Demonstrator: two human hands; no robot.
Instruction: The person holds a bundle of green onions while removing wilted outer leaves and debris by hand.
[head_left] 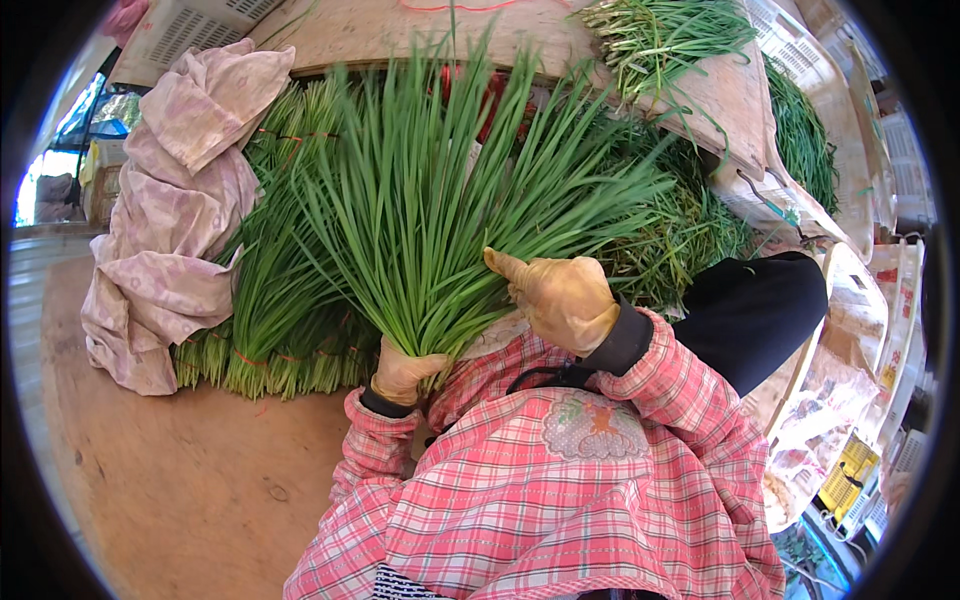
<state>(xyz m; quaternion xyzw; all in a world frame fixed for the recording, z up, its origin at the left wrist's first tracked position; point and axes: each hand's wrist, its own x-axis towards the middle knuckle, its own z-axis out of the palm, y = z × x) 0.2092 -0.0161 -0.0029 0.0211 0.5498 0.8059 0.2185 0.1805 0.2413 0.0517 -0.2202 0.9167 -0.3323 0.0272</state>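
Note:
My left hand (403, 374), in a tan glove, grips the base of a bunch of long green chives (430, 210) that fans up and outward. My right hand (560, 297), also gloved, rests against the right side of the bunch, its fingers curled and the thumb pointing left into the leaves. Both sleeves are pink plaid.
Tied chive bundles (270, 340) lie stacked on the wooden table (180, 480) behind the held bunch. A pink cloth (170, 220) is draped at the left. More chives (660, 40) lie on a board at the top right, with white crates (800, 50) beside them.

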